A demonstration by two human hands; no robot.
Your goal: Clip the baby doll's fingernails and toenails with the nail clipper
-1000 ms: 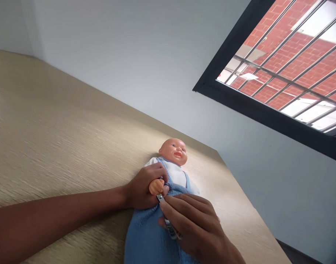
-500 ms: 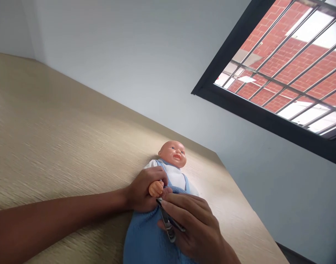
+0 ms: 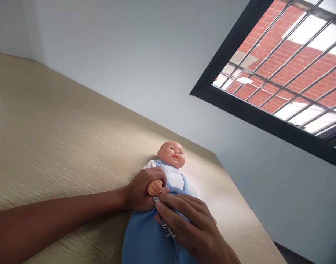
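In the head view, the left hand [image 3: 143, 191] clasps the fist [image 3: 154, 187] of a baby doll [image 3: 172, 175] lying on its back in a blue knit outfit [image 3: 142, 234] near the far corner of the table [image 3: 60, 146], while the right hand [image 3: 187, 223] grips a metal nail clipper [image 3: 164, 222] just beside that fist.

The right hand [image 3: 187, 223] hides most of the slim steel nail clipper [image 3: 164, 226], whose tip is too small to read. The blue knitted blanket [image 3: 140, 238] runs off the bottom edge, cutting off the lower body of the plastic baby doll [image 3: 170, 154].
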